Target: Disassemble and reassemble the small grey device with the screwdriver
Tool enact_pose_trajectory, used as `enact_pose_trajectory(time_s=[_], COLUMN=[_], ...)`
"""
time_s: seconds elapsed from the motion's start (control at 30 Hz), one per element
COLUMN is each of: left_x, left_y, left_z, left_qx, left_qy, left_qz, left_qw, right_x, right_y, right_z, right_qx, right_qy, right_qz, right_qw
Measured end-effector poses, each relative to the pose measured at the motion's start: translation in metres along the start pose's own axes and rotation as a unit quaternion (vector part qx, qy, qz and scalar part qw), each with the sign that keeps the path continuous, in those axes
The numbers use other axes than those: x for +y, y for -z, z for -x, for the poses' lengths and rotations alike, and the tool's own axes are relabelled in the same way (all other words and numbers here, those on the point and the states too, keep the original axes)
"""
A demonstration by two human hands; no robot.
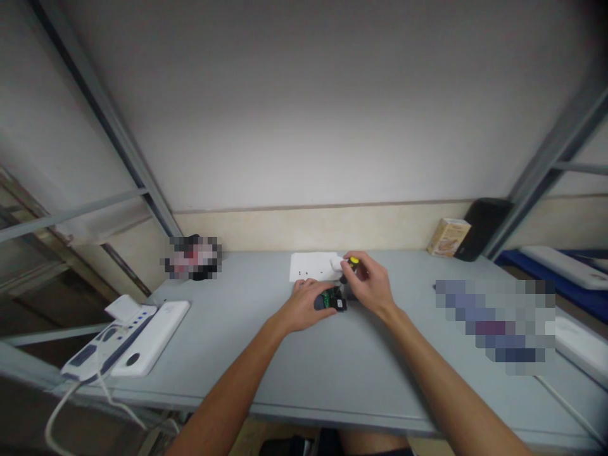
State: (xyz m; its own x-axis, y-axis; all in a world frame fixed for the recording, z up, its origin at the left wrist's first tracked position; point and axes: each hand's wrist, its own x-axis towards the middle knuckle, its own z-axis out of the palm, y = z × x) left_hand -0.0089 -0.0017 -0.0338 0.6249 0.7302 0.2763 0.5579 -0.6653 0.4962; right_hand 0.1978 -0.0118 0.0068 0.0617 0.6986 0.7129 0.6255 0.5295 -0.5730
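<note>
My left hand [308,305] is closed around a small black device with a green circuit board [336,300], thumb on the near side and fingers on the far side. In my right hand [371,282] is a screwdriver with a black and yellow handle [352,263]. It points down toward the device, and its tip is too small to make out. Behind both hands lies a white sheet [311,261] with several tiny dark bits on it, probably screws. A small white object [335,263] is beside the screwdriver handle; its kind cannot be told.
On the left of the grey desk [228,354] are a power strip [107,345] with a cable and a white flat box [152,339]. A yellow carton [449,237] and a black case [484,228] stand at the back right. Blurred-out items lie at both sides.
</note>
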Motion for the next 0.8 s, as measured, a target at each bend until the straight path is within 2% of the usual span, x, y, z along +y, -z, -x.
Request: enact_pose_trajectory(time_s=[0.3, 0.8], left_x=[0.0006, -0.0041], left_y=[-0.0009, -0.0065], left_z=[-0.0001, 0.0004], left_qx=[0.007, 0.017], left_qy=[0.005, 0.008], left_qz=[0.012, 0.02], left_qw=[1.0, 1.0], right_x=[0.0007, 0.0032], right_y=[0.0, -0.0005], right_z=[0.0003, -0.0014], right_qx=[0.002, 0.027], right_qy=[0.002, -0.035], right_qz=[-0.002, -0.038], right_qw=[1.0, 0.998])
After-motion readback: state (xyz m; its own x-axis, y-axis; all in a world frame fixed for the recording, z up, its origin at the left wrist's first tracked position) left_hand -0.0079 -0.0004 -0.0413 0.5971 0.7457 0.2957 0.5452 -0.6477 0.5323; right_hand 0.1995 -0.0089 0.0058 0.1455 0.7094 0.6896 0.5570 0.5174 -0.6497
